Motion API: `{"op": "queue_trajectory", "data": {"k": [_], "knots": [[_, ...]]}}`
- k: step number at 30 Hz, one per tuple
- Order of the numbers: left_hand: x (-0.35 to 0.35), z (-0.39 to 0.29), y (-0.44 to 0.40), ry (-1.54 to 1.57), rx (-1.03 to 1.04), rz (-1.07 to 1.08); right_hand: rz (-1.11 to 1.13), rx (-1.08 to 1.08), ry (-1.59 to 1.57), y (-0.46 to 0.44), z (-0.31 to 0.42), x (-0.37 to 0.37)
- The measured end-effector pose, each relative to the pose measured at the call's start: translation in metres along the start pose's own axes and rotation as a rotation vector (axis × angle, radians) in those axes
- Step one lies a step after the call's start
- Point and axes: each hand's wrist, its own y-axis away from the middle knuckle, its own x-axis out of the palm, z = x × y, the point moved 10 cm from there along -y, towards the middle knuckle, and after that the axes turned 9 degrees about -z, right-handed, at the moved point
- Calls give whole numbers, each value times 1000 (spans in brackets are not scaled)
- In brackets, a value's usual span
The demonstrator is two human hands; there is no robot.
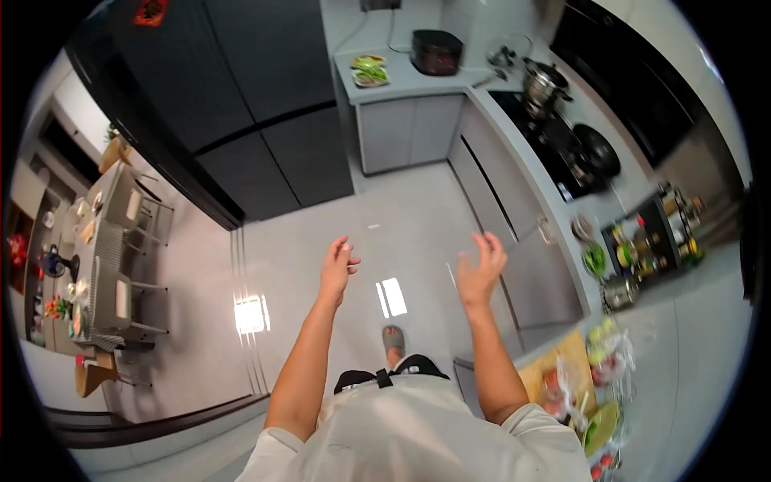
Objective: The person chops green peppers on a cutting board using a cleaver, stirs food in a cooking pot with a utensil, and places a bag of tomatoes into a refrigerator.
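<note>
My left hand is held out in front of me over the tiled floor, its fingers apart and nothing in them. To the right, my right hand is also raised with fingers spread; it holds nothing and is slightly blurred. Neither hand touches anything. Nearest to my right hand are the grey lower cabinets under the counter. Below, one foot in a grey slipper stands on the floor.
A stove carries a steel pot and a black wok. A rice cooker and plates of greens sit on the back counter. Bottles, bagged food and a cutting board line the right. A dark fridge and dining table stand left.
</note>
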Motion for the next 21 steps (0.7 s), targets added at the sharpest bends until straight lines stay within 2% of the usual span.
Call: {"op": "queue_trajectory", "data": {"k": [5, 9, 13, 16, 18, 19, 21], "knots": [[-123, -71, -98, 134, 58, -229, 233, -135, -229, -29, 132, 177], [-195, -91, -186, 207, 82, -312, 335, -237, -364, -40, 219, 288], [-241, -118, -281, 274, 100, -307, 373, -247, -429, -44, 274, 395], [-270, -150, -351, 275, 58, -285, 474, -164, -433, -50, 304, 482], [-284, -185, -397, 177, 140, -230, 710, 288, -626, -40, 308, 557], [-291, -194, -425, 174, 143, -222, 701, 290, -626, -42, 317, 586], [-298, -214, -466, 150, 182, -193, 769, 466, -817, -37, 333, 636]]}}
